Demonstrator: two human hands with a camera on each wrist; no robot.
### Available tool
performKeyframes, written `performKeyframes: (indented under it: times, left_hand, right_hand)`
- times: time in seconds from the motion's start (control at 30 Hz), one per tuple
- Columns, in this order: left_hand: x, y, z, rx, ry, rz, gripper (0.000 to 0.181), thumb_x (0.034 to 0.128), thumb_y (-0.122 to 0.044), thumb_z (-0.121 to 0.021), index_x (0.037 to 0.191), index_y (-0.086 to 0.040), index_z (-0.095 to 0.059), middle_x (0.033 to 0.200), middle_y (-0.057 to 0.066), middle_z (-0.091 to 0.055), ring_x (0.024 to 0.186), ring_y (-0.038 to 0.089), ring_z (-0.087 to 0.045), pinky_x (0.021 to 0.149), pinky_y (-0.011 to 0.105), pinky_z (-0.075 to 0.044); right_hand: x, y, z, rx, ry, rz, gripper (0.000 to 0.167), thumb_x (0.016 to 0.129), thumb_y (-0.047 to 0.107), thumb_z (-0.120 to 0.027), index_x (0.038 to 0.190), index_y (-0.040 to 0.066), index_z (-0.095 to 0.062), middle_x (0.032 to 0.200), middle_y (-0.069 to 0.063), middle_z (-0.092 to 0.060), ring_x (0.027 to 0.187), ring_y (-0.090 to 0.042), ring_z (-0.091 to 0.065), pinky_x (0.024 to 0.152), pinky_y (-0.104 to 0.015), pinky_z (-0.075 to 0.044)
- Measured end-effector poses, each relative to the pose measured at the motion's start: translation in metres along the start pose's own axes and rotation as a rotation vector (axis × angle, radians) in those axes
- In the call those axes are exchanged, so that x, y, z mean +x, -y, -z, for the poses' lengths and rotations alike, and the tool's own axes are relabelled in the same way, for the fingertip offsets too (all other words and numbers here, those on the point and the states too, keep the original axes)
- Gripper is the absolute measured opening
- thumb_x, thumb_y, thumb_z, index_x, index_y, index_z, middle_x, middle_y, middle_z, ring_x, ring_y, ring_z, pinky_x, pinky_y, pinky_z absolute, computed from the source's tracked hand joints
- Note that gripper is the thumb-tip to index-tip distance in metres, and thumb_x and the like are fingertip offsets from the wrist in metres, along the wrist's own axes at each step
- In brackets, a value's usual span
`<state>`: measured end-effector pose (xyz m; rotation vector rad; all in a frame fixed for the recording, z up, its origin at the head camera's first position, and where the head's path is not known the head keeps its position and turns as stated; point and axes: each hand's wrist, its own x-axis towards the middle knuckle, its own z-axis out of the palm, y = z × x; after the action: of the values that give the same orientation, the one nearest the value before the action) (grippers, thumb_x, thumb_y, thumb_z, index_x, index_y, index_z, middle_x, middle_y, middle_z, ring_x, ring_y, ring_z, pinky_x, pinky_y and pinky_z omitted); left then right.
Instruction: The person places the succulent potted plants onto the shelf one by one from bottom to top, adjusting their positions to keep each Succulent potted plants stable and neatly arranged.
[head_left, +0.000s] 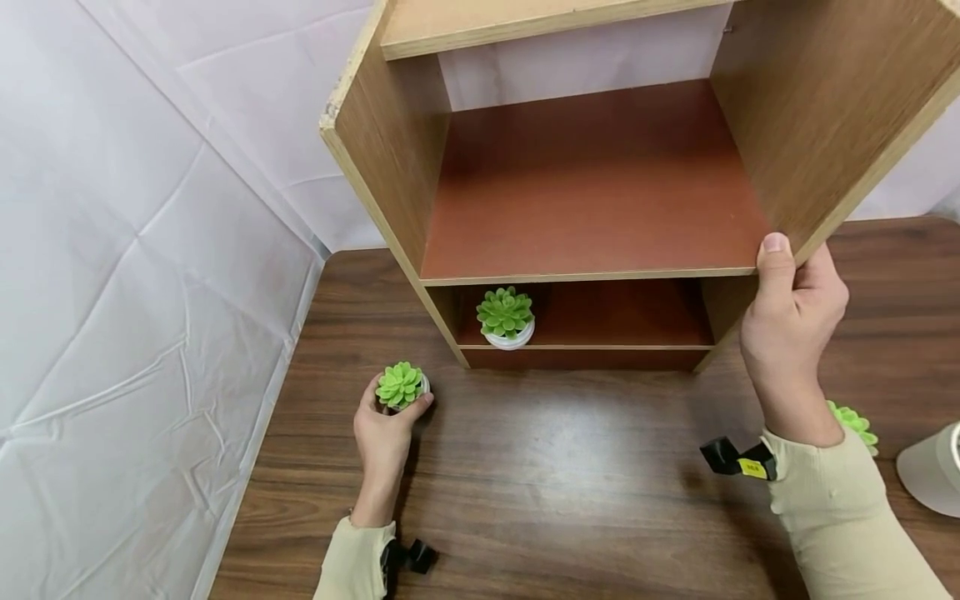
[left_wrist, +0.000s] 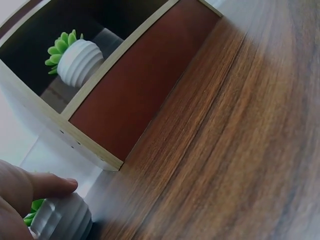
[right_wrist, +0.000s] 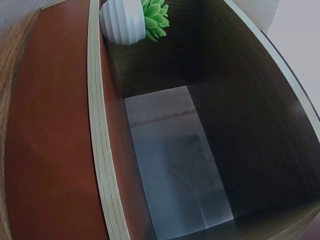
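Note:
My left hand (head_left: 384,446) holds a small artificial succulent (head_left: 401,384) in a white ribbed pot, low at the table to the left of a wooden shelf unit (head_left: 592,183). In the left wrist view the thumb lies along that pot (left_wrist: 67,217). A similar potted succulent (head_left: 506,315) stands at the left end of the unit's lower compartment; the right wrist view shows its white pot (right_wrist: 122,22) by the compartment's front edge. My right hand (head_left: 795,333) grips the unit's right side panel, thumb at the corner of the middle shelf. The fingers behind the panel are partly hidden.
Another green succulent (head_left: 851,425) is partly hidden behind my right sleeve. A pale round container (head_left: 933,471) stands at the right edge of the view. The unit rests on a dark wood-grain table (head_left: 570,483), with white sheeting (head_left: 150,275) along the left and behind.

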<state>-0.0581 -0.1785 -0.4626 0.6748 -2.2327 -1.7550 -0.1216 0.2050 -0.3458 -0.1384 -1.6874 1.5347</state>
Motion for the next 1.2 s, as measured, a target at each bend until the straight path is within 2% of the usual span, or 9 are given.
performKeyframes:
  times: [0.07,0.3,0.43,0.63,0.73,0.83,1.03,1.2]
  left_hand:
    - [-0.0003,0.0001,-0.0007,-0.014,-0.008,0.004,0.074,0.0725,-0.002,-0.086,0.138,0.001,-0.050,0.136,0.015,-0.053,0.128,0.027,-0.047,0.104,0.038,-0.037]
    - [0.0000,0.0010,-0.0032,-0.030,-0.020,-0.004,0.067,0.0721,-0.003,-0.086,0.132,0.000,-0.057,0.131,0.012,-0.057,0.124,0.024,-0.051,0.101,0.037,-0.041]
    - [-0.0008,0.0012,-0.0030,-0.047,-0.024,-0.001,0.065,0.0719,-0.001,-0.086,0.131,-0.001,-0.059,0.129,0.011,-0.058,0.122,0.023,-0.052,0.099,0.036,-0.042]
    - [0.0004,0.0015,-0.0035,-0.070,-0.038,-0.028,0.063,0.0713,0.000,-0.085,0.129,0.000,-0.060,0.126,0.011,-0.061,0.118,0.021,-0.054,0.098,0.035,-0.043]
    - [0.0011,0.0010,-0.0037,-0.081,-0.037,-0.035,0.062,0.0716,0.001,-0.085,0.129,0.000,-0.061,0.126,0.011,-0.061,0.118,0.020,-0.055,0.098,0.035,-0.043]
    - [0.0011,0.0003,-0.0036,-0.077,-0.034,-0.037,0.062,0.0720,0.000,-0.085,0.129,0.000,-0.060,0.128,0.011,-0.060,0.120,0.021,-0.053,0.100,0.035,-0.042]
    - [-0.0005,0.0002,-0.0031,-0.059,-0.036,-0.026,0.064,0.0712,-0.003,-0.087,0.129,0.001,-0.061,0.128,0.013,-0.059,0.121,0.023,-0.053,0.099,0.036,-0.042]
    - [-0.0008,-0.0022,-0.0030,-0.017,-0.025,-0.038,0.063,0.0704,-0.008,-0.089,0.128,-0.001,-0.063,0.126,0.012,-0.061,0.118,0.021,-0.055,0.096,0.035,-0.043]
  right_hand:
    - [-0.0001,-0.0007,0.0004,-0.002,0.000,-0.007,0.022,0.098,0.012,-0.058,0.081,-0.002,-0.061,0.079,-0.001,-0.063,0.076,-0.013,-0.055,0.072,-0.023,-0.038]
    - [-0.0008,0.0002,0.0024,-0.017,-0.001,-0.008,0.020,0.098,0.013,-0.056,0.094,0.000,-0.070,0.086,-0.003,-0.068,0.082,-0.014,-0.059,0.075,-0.023,-0.041]
    - [-0.0018,0.0012,0.0019,-0.019,0.001,-0.017,0.018,0.098,0.012,-0.055,0.092,0.004,-0.070,0.087,-0.003,-0.068,0.082,-0.014,-0.058,0.075,-0.023,-0.040]
    - [-0.0012,0.0012,0.0009,-0.004,-0.002,0.021,0.022,0.098,0.011,-0.055,0.100,-0.003,-0.071,0.089,-0.002,-0.069,0.083,-0.014,-0.060,0.076,-0.023,-0.041]
    - [-0.0008,0.0003,0.0017,0.006,-0.004,0.022,0.021,0.098,0.011,-0.056,0.101,-0.003,-0.072,0.090,-0.003,-0.070,0.085,-0.015,-0.061,0.077,-0.023,-0.042]
    - [-0.0006,0.0002,0.0025,0.012,-0.003,0.020,0.021,0.098,0.011,-0.056,0.102,0.000,-0.072,0.091,-0.004,-0.070,0.085,-0.015,-0.061,0.077,-0.024,-0.042]
    - [-0.0007,0.0007,0.0010,0.002,0.003,-0.006,0.019,0.098,0.011,-0.056,0.091,0.001,-0.070,0.086,-0.004,-0.067,0.080,-0.014,-0.058,0.074,-0.023,-0.040]
    - [-0.0015,0.0018,0.0017,-0.018,0.002,-0.022,0.023,0.098,0.012,-0.054,0.099,-0.005,-0.070,0.089,-0.003,-0.068,0.083,-0.014,-0.059,0.076,-0.023,-0.041]
